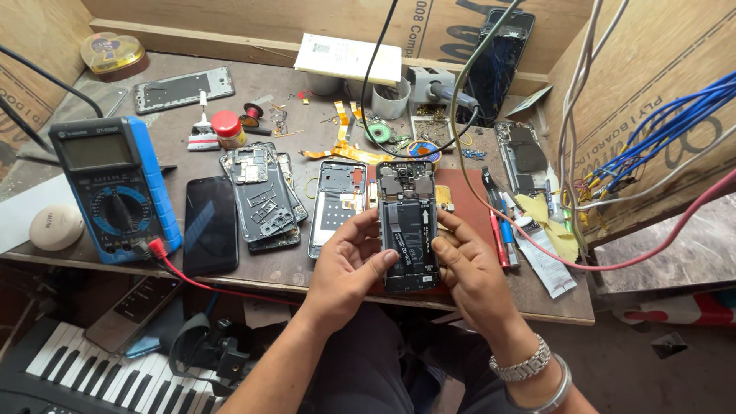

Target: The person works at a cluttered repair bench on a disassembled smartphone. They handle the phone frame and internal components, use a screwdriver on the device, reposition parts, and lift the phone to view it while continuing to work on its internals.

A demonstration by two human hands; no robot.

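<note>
head view: left hand (349, 264) and right hand (471, 268), fingers curled, both pinching opened phone (407, 226) from either side

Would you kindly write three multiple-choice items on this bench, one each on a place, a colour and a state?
1. Where does the multimeter lie?
A. at the bench's left edge
B. at its right edge
C. on the keyboard

2. What colour is the small jar's lid?
A. green
B. red
C. white

3. How is the phone that the left hand and right hand hold?
A. back cover on
B. in a box
C. opened, insides showing

Answers: 1 A, it sits far left of the phones. 2 B, the lid is plainly red. 3 C, board and battery are bare.
</note>
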